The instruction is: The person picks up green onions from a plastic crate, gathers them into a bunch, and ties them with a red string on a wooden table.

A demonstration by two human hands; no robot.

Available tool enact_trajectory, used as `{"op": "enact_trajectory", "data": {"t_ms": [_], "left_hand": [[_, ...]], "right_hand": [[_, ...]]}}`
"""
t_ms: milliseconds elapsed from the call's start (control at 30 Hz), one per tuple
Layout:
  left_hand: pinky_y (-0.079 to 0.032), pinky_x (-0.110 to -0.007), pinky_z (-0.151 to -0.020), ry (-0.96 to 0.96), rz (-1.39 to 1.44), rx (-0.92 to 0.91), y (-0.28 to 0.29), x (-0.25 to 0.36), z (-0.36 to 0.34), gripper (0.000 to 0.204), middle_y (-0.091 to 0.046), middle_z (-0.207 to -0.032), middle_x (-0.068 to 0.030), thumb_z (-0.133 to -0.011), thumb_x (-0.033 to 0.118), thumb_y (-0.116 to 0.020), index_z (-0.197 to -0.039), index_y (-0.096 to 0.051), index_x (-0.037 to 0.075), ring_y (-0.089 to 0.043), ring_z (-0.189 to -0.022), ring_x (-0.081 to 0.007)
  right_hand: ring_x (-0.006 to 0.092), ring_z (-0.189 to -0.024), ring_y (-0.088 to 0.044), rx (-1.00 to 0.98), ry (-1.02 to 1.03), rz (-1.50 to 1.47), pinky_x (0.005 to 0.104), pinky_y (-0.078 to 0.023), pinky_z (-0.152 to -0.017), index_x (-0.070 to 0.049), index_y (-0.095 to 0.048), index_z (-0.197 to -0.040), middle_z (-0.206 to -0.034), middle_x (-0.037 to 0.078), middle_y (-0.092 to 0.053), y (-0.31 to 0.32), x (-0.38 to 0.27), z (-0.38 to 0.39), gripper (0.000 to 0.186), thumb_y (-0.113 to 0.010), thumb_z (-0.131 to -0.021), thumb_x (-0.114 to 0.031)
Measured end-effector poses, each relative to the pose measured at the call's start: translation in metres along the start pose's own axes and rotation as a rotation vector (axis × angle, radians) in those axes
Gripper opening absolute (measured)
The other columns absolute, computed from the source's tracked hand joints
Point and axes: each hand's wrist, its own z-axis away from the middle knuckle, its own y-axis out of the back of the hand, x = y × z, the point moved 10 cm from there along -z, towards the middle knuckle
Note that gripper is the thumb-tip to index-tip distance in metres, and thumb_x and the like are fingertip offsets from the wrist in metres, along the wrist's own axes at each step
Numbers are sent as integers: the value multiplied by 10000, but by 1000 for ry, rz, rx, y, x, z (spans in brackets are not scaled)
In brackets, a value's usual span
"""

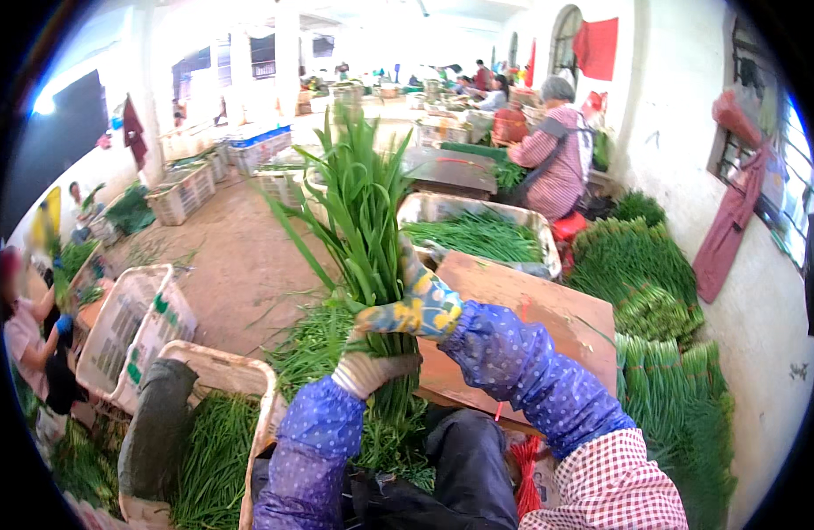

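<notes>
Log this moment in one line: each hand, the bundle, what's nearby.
left hand: grips bundle | right hand: grips it higher | bundle: roughly upright | nearby: board, crate

A bunch of long, flat green leaves (pixel 358 225) stands nearly upright, tilting slightly left, clasped in the fingers of the gloved right hand (pixel 414 309) and, just below, those of the gloved left hand (pixel 373 371). Above the upper fingers, glossy blades fan loosely to uneven tips, several splaying leftward. Beneath the lower fingers, its ends are hard to make out.
</notes>
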Motion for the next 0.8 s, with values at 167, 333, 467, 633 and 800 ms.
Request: {"op": "enact_trajectory", "data": {"t_ms": [167, 333, 467, 633, 800], "left_hand": [[-259, -355, -1096, 6, 81, -319, -69, -17, -56, 576, -466, -1364, -54, -849, 482, -534, -1318, -472, 154, -389, -1276, -229], [-277, -368, -1094, 131, 338, -312, -87, -46, -62, 569, -485, -1354, -35, -837, 435, -578, -1310, -474, 137, -431, -1243, -205], [-261, -412, -1098, -1, 832, -109, -48, 23, -42, 620, -491, -1327, -35, -786, 378, -626, -1321, -411, 150, -425, -1243, -262], [-152, -578, -1093, 94, 794, -9, -46, -33, 2, 645, -447, -1358, -37, -762, 407, -604, -1335, -395, 197, -357, -1282, -296], [-234, -622, -1020, -28, 1155, 222, -34, -96, 24, 581, -492, -1304, -37, -766, 462, -599, -1260, -495, 174, -393, -1243, -293]], "right_hand": [[186, -1199, -451, 137, 33, 172, 342, -398, -984, -49, -189, -1427, -1329, 111, -467, 54, 25, 13, 1048, -850, -614, -81], [176, -1124, -512, 242, -158, 225, 334, -431, -948, -45, -337, -1375, -1269, 88, -535, 71, 70, 24, 860, -794, -647, -17], [136, -1038, -553, 328, -140, 236, 299, -462, -887, -50, -459, -1287, -1159, 56, -602, 105, 69, 35, 591, -681, -745, 22], [124, -937, -577, 278, -8, 98, 288, -488, -778, -55, -517, -1204, -1085, 48, -628, 50, 6, -24, 447, -671, -787, -2], [146, -893, -591, 345, -12, -129, 287, -497, -749, -56, -518, -1200, -1041, 56, -632, 23, -16, -51, 452, -681, -783, -1]]}}
